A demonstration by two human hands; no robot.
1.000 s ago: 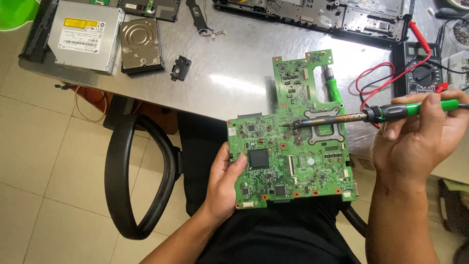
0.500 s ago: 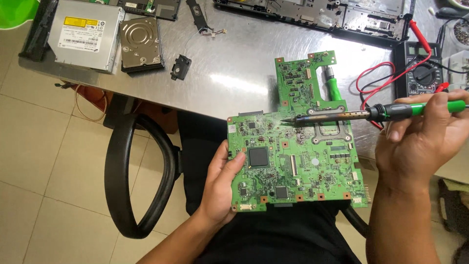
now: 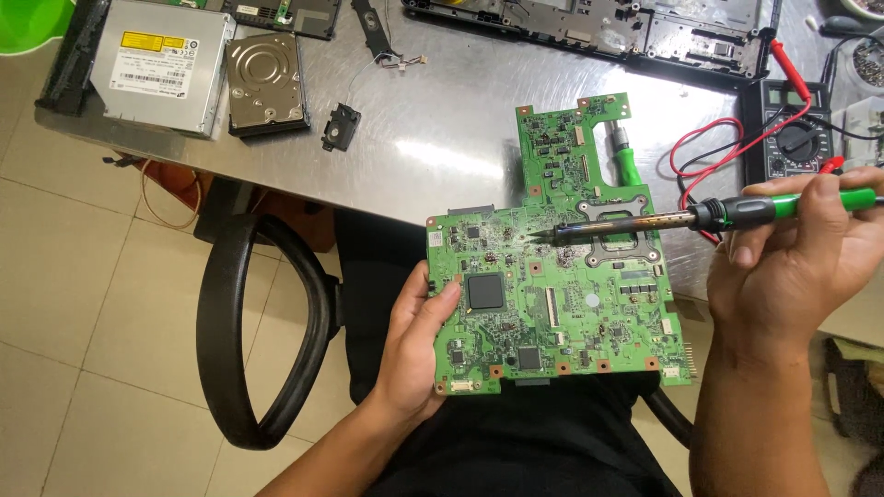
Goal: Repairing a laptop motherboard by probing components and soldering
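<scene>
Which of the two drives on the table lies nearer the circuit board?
The smaller hard drive with the shiny round-marked lid. It lies right of the larger, label-topped disc drive, so closer to the green circuit board.

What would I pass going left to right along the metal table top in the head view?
Silver optical drive → bare hard disk → small black bracket → upper part of the green circuit board → black multimeter.
</scene>
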